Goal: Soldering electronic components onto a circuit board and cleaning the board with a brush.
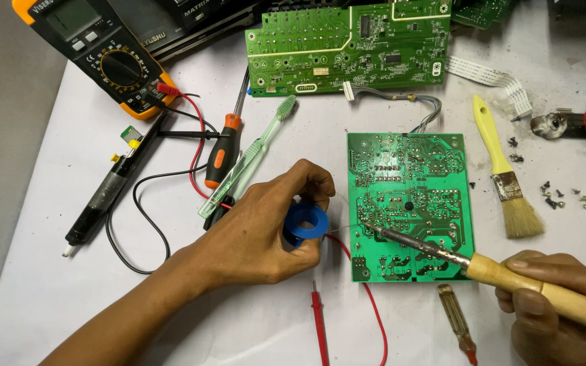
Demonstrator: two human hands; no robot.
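Left hand [256,234]: resting on the bench near its front middle, fingers curled around a blue solder spool [305,224], thumb and forefinger pinching it; thin wire drawn from spool toward the board.
Right hand [557,301]: at the front right corner, fingers wrapped tight around the wooden handle of a soldering iron [496,270].
Iron tip: lying on the left part of the small green circuit board [412,203], touching its solder side where the wire ends.
Small board: flat, copper side up, right of bench centre, grey cable running from its top edge.
Large green board [350,47]: along the back edge, well apart from the hands.
Multimeter [100,54]: back left corner, orange case, red and black leads trailing forward.
Red probe [318,325]: front edge, just below the left hand.
Toothbrush [249,159] and orange screwdriver [225,146]: side by side, left of centre.
Desoldering pump [110,186]: left side, slanted.
Paintbrush [506,173]: yellow handle, right of the small board.
Loose screws [557,195]: near the right edge.
Small screwdriver [457,322]: front, beside the right hand.
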